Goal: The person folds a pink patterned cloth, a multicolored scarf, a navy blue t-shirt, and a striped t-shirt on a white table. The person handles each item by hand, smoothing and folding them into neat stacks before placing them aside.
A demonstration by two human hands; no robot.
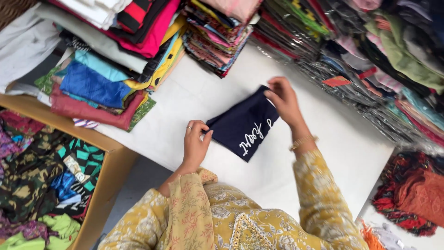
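Where the white table [185,99] shows bare at the middle of the frame, a folded navy garment [243,124] with white stitched lettering, lying flat and turned at a slant. Left hand [195,144], ring on one finger, at the garment's lower-left corner, its grip closed on the cloth edge with thumb and fingertips together. Right hand [283,99], gold bracelet [303,142] at the wrist, at the garment's upper-right corner, fingers bent down and pinched on the fold there. Both arms in yellow floral sleeves [319,199], rising from the bottom centre of the frame. Upper left: a loose stack of folded fabrics [99,85] in blue, maroon, pink and white, resting on the table. Top centre: a neater multicoloured stack [217,39], near the garment but apart from it. Along the right side: rows of clothes in clear plastic wrapping [356,88], piled up to the top edge. Lower left: a wooden bin [108,159] beside the table, full of camouflage and green cloth. Lower right corner: a heap of red and orange fabric [416,194].
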